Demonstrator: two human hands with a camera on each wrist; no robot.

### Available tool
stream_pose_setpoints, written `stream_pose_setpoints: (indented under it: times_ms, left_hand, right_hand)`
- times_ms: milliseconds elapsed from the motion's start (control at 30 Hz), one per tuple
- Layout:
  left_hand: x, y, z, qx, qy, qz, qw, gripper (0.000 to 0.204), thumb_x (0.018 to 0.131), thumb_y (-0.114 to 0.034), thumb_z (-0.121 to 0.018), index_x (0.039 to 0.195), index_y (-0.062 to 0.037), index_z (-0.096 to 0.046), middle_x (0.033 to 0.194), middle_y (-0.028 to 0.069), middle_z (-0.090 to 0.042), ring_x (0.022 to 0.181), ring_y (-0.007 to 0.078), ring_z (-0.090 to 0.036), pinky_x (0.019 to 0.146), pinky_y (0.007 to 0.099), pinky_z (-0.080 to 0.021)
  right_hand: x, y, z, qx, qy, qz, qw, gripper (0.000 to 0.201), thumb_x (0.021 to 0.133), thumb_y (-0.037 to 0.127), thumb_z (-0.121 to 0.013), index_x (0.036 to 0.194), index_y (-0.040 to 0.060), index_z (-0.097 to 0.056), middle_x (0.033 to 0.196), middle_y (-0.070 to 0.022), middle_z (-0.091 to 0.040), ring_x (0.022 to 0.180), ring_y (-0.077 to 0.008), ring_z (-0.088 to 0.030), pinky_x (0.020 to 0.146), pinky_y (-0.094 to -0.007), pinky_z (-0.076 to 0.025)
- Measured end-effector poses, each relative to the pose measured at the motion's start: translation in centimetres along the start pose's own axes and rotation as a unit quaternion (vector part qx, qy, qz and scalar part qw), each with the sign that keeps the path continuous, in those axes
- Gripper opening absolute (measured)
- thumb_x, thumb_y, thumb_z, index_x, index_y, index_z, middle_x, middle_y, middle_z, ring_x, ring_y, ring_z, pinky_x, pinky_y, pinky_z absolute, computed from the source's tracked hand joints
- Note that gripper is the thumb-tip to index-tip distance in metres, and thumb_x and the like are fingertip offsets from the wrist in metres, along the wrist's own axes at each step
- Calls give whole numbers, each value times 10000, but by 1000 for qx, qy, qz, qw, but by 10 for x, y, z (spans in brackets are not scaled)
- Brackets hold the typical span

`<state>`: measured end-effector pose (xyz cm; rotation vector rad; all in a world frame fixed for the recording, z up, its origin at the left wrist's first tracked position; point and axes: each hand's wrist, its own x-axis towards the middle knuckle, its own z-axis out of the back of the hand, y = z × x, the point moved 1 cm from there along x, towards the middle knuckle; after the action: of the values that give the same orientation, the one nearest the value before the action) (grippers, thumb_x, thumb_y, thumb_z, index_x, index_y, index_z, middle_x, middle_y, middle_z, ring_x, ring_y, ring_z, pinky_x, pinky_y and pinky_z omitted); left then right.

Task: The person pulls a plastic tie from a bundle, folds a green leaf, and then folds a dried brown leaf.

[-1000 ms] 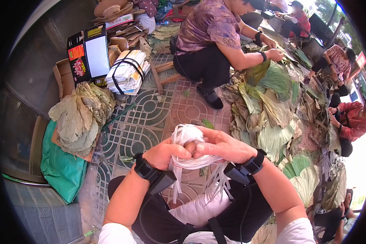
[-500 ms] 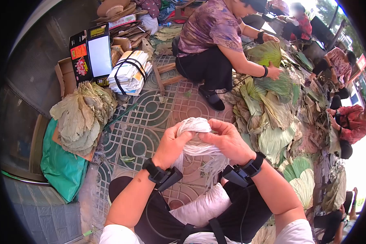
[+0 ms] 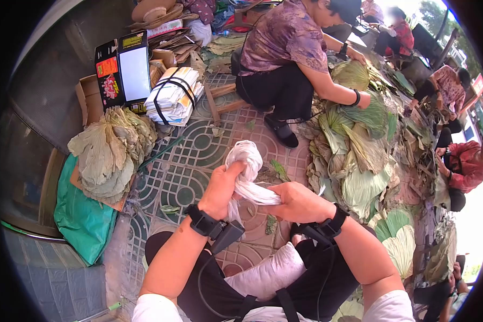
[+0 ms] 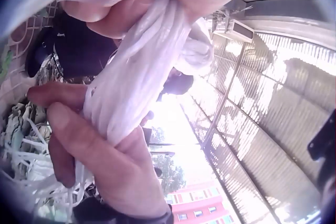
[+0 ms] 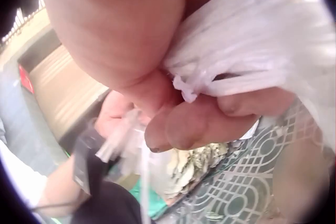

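Between my two hands a hank of white plastic strips (image 3: 258,193) is drawn out into a twisted length, in front of my knees. My left hand (image 3: 218,192) grips it near the far end, where the strips bunch into a rounded loop above the thumb. The near end is pinched in my right hand (image 3: 305,203), its fingers curled round the strips. The left wrist view shows the strips (image 4: 142,66) running straight from one hand to the other. Loose strip ends (image 5: 126,140) hang below my left hand in the right wrist view.
A squatting person (image 3: 284,59) handles large leaves (image 3: 367,182) spread on the right. On the left are a stack of dried leaves (image 3: 104,161), a green bag (image 3: 80,214), a strapped paper bundle (image 3: 172,99) and a cardboard box (image 3: 88,99). A low wooden stool (image 3: 220,102) stands ahead.
The hank, earlier a round coil held close between both hands, is now twisted and stretched out. My right hand has turned and moved nearer my body. The squatting person's hands moved over the leaves.
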<state>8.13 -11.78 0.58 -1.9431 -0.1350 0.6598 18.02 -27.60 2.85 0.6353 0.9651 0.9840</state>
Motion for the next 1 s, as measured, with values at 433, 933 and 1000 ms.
stream_pose_setpoints:
  times_ms: [433, 933, 1000]
  left_hand:
    - [-5, 27, -8, 129, 150, 16, 980, 303, 844, -147, -621, 1136, -86, -567, 917, -32, -612, 731, 9, -539, 530, 169, -382]
    - [2, 25, -5, 106, 54, -139, 983, 177, 906, -80, -514, 1044, -35, -614, 930, 4, -647, 831, 84, -602, 765, 225, -476]
    - [4, 25, -9, 107, 53, -136, 983, 191, 906, -94, -512, 1060, -45, -615, 928, -1, -645, 816, 75, -596, 732, 221, -474]
  right_hand:
    - [17, -19, -3, -377, -273, 104, 879, 155, 691, 103, -595, 836, 94, -542, 810, -48, -600, 863, -233, -573, 791, -356, -414]
    - [-8, 15, 1, 77, -225, 147, 960, 630, 660, 74, -667, 1225, -30, -407, 1181, -181, -509, 1132, -342, -465, 979, -408, -366]
    - [0, 15, -3, 33, -244, 153, 957, 559, 685, 130, -703, 1162, -29, -458, 1047, -171, -577, 1033, -320, -537, 909, -389, -421]
